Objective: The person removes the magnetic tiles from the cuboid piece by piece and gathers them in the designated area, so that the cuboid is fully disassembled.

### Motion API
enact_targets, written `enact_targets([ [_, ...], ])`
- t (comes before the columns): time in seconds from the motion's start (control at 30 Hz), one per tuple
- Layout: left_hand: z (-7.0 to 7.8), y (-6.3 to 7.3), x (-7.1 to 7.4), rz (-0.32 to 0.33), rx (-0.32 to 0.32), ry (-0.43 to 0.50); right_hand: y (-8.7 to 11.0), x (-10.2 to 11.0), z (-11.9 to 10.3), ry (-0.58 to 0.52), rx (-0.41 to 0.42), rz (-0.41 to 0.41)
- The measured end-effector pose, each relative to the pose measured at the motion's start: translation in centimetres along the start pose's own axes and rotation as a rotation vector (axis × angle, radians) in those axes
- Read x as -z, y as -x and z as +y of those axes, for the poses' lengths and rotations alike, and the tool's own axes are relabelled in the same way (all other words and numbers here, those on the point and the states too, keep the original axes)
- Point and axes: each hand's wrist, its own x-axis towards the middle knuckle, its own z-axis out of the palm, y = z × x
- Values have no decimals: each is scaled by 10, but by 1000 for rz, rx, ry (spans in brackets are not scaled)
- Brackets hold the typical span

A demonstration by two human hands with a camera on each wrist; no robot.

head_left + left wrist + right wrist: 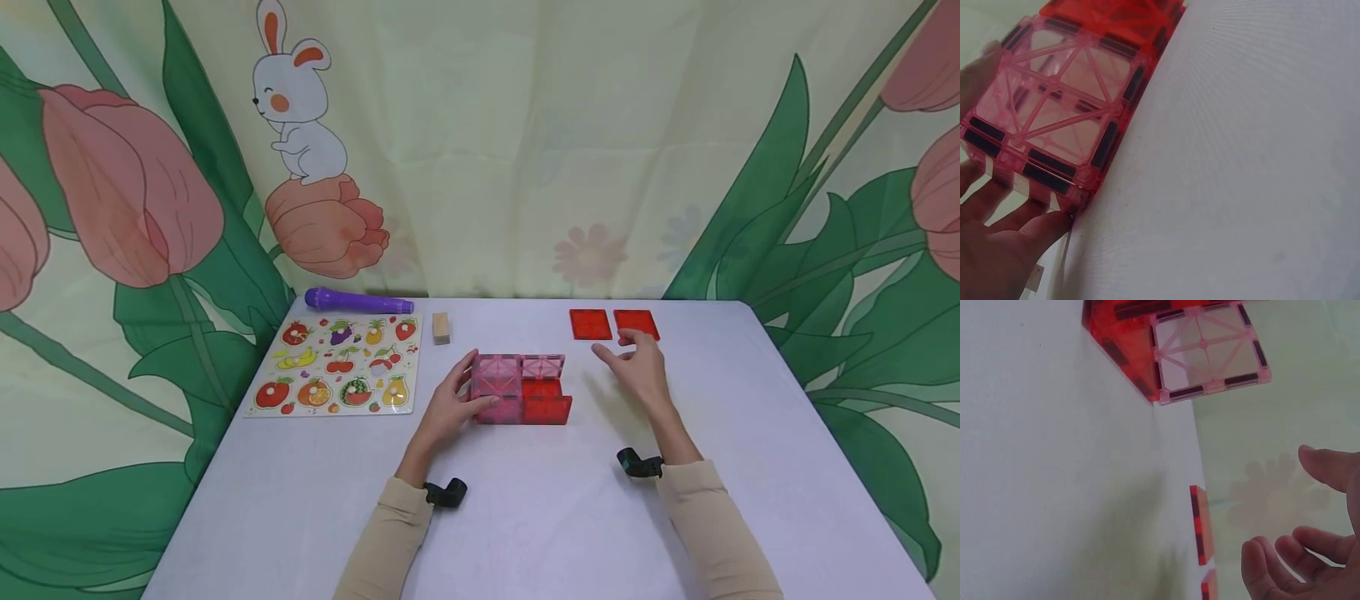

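Note:
A box-like build of magnetic tiles stands on the table, its left part clear pink. On its right, red magnetic tiles form a low part, with one pink tile upright at the back. My left hand holds the pink part from the left side, thumb at the front and fingers around the side. My right hand hovers right of the build with fingers apart and nothing in them. Just beyond it lie two flat red square tiles, the right one partly behind its fingertips.
A fruit picture board lies at the left of the white-covered table. Behind it is a purple toy microphone. A small wooden block stands between board and build. A printed curtain hangs behind the table's far edge.

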Motion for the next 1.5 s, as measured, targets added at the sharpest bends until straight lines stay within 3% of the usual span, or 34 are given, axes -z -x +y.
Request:
enact_targets([
  [0.37,-1,-1,0,2,-10,11,17,-2,-21,-18,45,-37],
  [0.83,0,-1,0,2,0,-11,42,-13,-23,-14,125,-127],
  [1.5,1,0,-1,12,12,21,72,-37,-12,-13,68,-282],
])
